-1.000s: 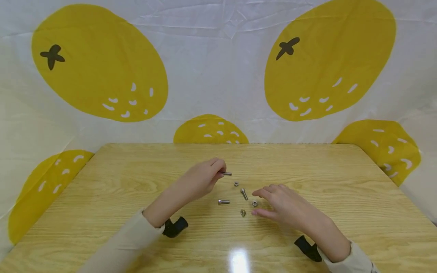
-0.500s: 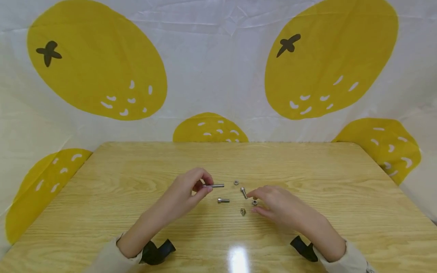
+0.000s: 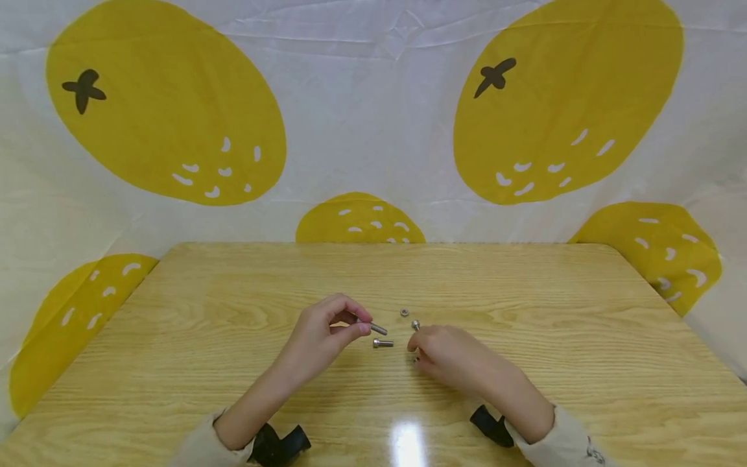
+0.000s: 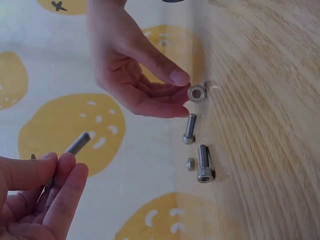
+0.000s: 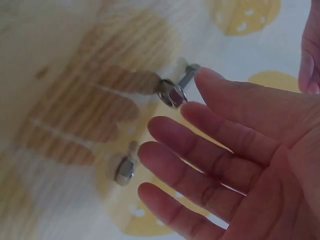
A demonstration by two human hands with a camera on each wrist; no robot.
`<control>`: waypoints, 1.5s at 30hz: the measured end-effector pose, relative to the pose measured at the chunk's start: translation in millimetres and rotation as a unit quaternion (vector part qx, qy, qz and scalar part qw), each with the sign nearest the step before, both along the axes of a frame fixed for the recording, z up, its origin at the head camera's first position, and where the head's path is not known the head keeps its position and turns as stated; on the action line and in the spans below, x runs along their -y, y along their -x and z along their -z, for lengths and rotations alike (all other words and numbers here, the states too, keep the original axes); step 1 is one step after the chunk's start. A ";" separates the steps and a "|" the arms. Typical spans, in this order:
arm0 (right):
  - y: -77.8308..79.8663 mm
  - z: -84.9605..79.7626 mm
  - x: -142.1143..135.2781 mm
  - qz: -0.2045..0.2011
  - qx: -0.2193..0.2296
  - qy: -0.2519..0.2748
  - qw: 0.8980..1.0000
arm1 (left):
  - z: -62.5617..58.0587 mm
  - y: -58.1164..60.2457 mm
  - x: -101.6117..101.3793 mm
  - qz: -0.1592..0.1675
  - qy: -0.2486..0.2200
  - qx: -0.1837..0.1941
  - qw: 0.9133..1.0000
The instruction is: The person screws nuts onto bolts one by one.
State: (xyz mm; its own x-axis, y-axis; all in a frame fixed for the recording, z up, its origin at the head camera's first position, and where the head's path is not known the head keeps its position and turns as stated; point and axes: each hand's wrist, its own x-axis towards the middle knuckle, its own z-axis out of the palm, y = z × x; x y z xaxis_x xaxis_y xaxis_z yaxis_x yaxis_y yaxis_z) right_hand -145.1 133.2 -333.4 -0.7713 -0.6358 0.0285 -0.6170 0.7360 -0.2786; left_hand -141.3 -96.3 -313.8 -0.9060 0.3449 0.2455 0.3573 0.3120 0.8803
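In the head view, the left hand (image 3: 320, 334) is hiding part of its bolt (image 3: 379, 328), the right hand (image 3: 455, 353) is mostly covering a nut (image 3: 415, 360), and the bottom edge is cutting off both sleeves (image 3: 204, 444).

Nut (image 3: 404, 312) behind bolts (image 3: 385, 344), second nut (image 4: 197, 100) apparently before

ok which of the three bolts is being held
The held bolt is pinched in the left hand, its threaded end showing. The middle bolt and far bolt, beside the right hand, both lie on the table.
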 end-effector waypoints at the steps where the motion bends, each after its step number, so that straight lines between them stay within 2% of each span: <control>1: 0.2 1.5 1.2 0.004 0.003 -0.003 1.000 | 0.2 0.3 -0.3 0.001 -0.006 0.008 1.000; 6: -0.6 6.7 5.1 0.015 -0.005 -0.023 1.000 | 0.5 2.0 -0.9 0.027 -0.045 0.058 0.997; 10: -1.5 9.9 7.0 0.015 -0.006 -0.026 1.000 | 1.5 2.5 -1.1 0.037 -0.064 0.076 0.994; 20: -0.5 11.9 5.9 0.002 0.006 -0.014 1.000 | 1.5 1.3 -2.0 -0.001 -0.067 0.070 0.995; 26: 3.4 -4.9 -5.2 0.034 0.055 0.054 0.996 | -0.2 -0.6 -4.4 -0.009 -0.067 0.051 0.996; 33: 2.6 -30.1 -21.2 0.063 -0.013 0.151 0.986 | -3.2 -2.2 -10.8 -0.009 -0.096 0.027 0.995; 38: -3.1 -39.7 -23.2 0.080 -0.017 0.222 0.971 | -5.7 -2.8 -18.2 0.018 -0.133 0.017 0.991; 40: -5.0 -40.5 -22.3 0.077 -0.023 0.244 0.966 | -6.8 -3.5 -21.3 0.027 -0.146 0.022 0.989; 45: -8.3 -40.8 -17.7 0.059 -0.032 0.276 0.959 | -9.1 -5.8 -27.4 0.052 -0.177 0.064 0.981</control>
State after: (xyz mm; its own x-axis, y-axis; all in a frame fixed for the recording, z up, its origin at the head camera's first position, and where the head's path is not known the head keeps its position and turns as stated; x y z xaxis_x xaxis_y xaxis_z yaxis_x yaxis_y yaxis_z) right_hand -136.9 150.9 -292.6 -0.8223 -0.4188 0.3852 -0.5674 0.5535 -0.6097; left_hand -135.5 -68.9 -304.7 -0.9016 0.3507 0.2534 0.2505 -0.0543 0.9666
